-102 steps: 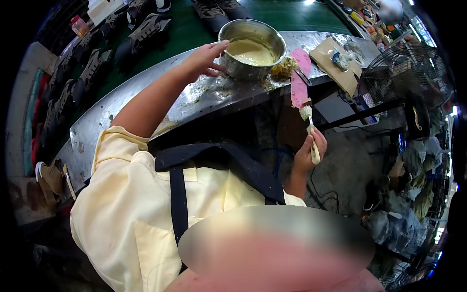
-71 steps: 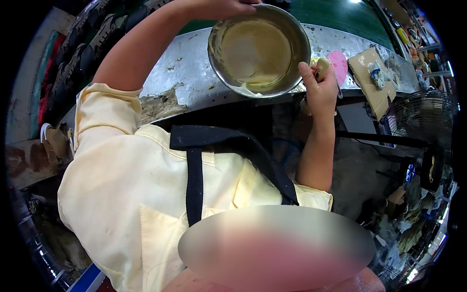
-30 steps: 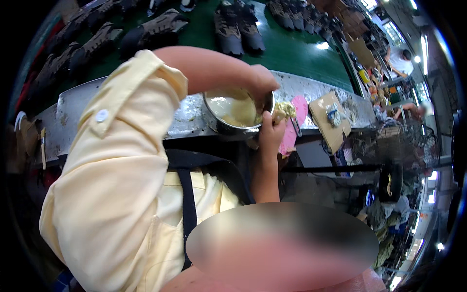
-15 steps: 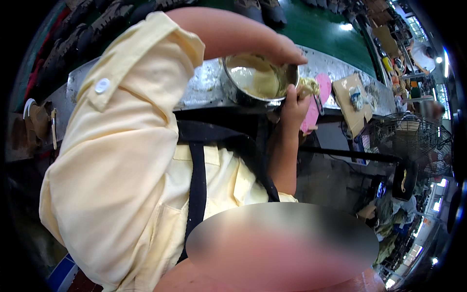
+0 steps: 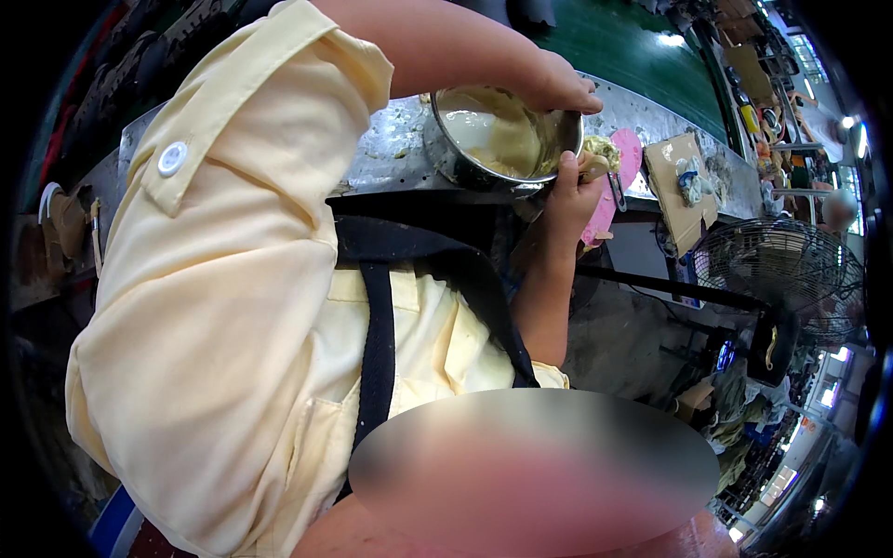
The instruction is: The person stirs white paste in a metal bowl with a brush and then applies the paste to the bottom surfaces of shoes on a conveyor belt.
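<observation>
One metal pot [image 5: 454, 164] of pale paste [image 5: 507, 141], left hand [image 5: 558, 86] gripping its rim, right hand [image 5: 567, 203] holding a pale handle [image 5: 593, 167]

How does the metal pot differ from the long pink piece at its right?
The metal pot is round, silvery and deep; the pink piece is long and flat. The left hand and right hand are on the pot's rim; neither holds the pink piece.

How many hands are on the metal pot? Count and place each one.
2. The left hand is on the far-right rim of the metal pot; the right hand is on its near-right rim. No others show, though the left forearm hides part of the far rim.
</observation>
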### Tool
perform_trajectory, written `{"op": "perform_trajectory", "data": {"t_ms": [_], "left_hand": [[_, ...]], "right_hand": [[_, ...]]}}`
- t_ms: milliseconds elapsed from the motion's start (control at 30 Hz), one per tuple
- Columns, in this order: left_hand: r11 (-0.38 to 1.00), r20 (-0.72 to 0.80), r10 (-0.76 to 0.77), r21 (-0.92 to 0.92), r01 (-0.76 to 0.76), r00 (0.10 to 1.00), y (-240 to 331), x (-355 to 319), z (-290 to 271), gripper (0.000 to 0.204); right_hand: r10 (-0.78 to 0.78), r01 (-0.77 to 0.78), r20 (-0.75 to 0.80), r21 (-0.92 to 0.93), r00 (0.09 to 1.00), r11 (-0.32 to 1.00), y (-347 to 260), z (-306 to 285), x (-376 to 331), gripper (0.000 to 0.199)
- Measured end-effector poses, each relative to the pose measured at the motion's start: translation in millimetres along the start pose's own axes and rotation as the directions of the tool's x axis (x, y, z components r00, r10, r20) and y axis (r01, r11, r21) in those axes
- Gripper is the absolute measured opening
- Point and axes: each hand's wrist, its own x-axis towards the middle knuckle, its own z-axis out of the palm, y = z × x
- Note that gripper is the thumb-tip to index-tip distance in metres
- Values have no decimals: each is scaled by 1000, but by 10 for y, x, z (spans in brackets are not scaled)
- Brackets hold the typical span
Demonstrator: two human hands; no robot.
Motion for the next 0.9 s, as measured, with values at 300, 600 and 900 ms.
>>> {"op": "perform_trajectory", "data": {"t_ms": [300, 600, 900], "left_hand": [[1000, -43, 14, -3, -14, 999, 20, -108, -27, 57], [990, -269, 130, 87, -110, 954, 12, -281, -10, 69], [657, -69, 527, 665, -354, 847, 49, -293, 73, 8]], "right_hand": [[-66, 66, -10, -3, 998, 998, -68, 47, -10, 15], [-84, 80, -52, -74, 995, 994, -75, 69, -11, 15], [-81, 76, -65, -79, 995, 994, -111, 59, -34, 15]]}}
